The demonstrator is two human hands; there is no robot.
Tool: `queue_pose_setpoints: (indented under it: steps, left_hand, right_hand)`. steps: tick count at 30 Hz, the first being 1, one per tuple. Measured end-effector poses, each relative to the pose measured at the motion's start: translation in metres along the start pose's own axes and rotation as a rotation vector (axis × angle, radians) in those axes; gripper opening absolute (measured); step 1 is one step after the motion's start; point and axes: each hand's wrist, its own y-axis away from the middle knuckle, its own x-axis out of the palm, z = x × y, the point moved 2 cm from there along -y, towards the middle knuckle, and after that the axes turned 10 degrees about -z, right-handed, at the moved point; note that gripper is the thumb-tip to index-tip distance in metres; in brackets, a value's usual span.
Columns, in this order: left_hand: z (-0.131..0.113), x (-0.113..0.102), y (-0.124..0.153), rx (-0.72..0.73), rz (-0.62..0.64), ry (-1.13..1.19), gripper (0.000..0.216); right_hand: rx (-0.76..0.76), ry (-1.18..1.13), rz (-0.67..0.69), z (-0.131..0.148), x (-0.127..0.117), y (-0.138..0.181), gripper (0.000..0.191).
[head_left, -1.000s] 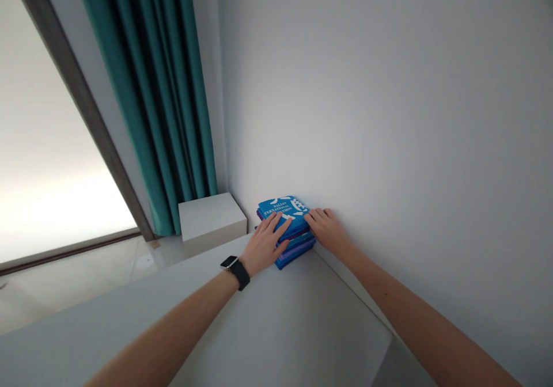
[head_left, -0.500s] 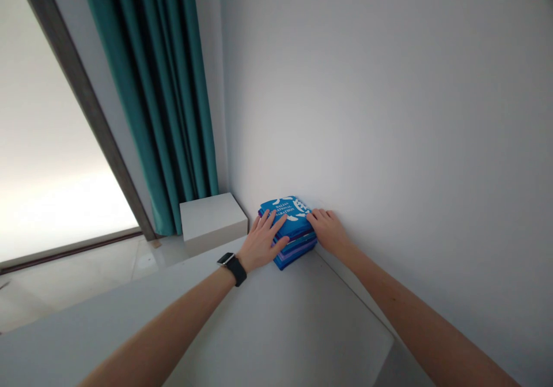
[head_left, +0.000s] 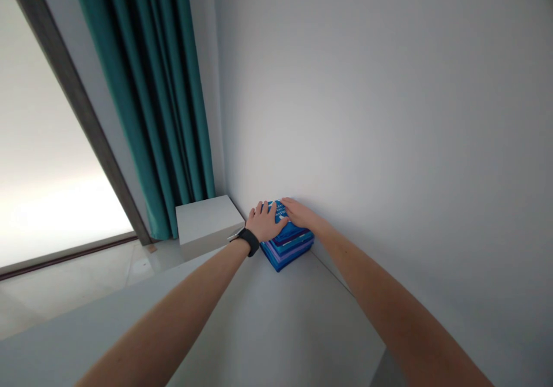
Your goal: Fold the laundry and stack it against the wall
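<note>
A stack of folded blue and purple cloth (head_left: 288, 250), which looks like towels or shirts, lies on the white tabletop (head_left: 276, 318) close to the wall. White printed letters show on its top piece, partly covered by my hands. My left hand (head_left: 264, 223) rests on the left part of the top with its fingers spread; a black watch (head_left: 247, 239) is on that wrist. Lying flat across the right part of the top is my right hand (head_left: 299, 213), its fingers stretched out toward the left hand.
A lower white box-like cabinet (head_left: 210, 217) stands past the table's far left edge. Behind it hangs a teal curtain (head_left: 173, 116), beside a bright dark-framed glass panel (head_left: 52, 156). The white wall (head_left: 367, 116) borders the table on the right.
My right hand has moved from the stack's right edge onto its top, leftward. My left hand has slid slightly up and left over the top. The stack stays in place.
</note>
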Motion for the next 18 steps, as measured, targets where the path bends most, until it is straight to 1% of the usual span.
queue_pose_setpoints:
  steps: [3, 7, 13, 18]
  left_hand:
    - [0.0, 0.003, 0.002, -0.017, 0.094, -0.042, 0.083]
    - [0.001, 0.003, 0.006, 0.003, 0.159, -0.052, 0.089]
    - [0.004, 0.007, 0.007, 0.009, 0.186, -0.015, 0.093]
    - [0.002, 0.003, 0.009, 0.002, 0.152, -0.013, 0.092]
  right_hand:
    - [0.01, -0.007, 0.044, -0.004, 0.01, 0.006, 0.047]
    - [0.023, -0.014, 0.085, -0.007, 0.018, 0.016, 0.055]
    - [0.07, -0.031, 0.141, -0.013, 0.025, 0.012, 0.068]
    - [0.093, -0.037, 0.158, -0.01, 0.019, 0.009, 0.075]
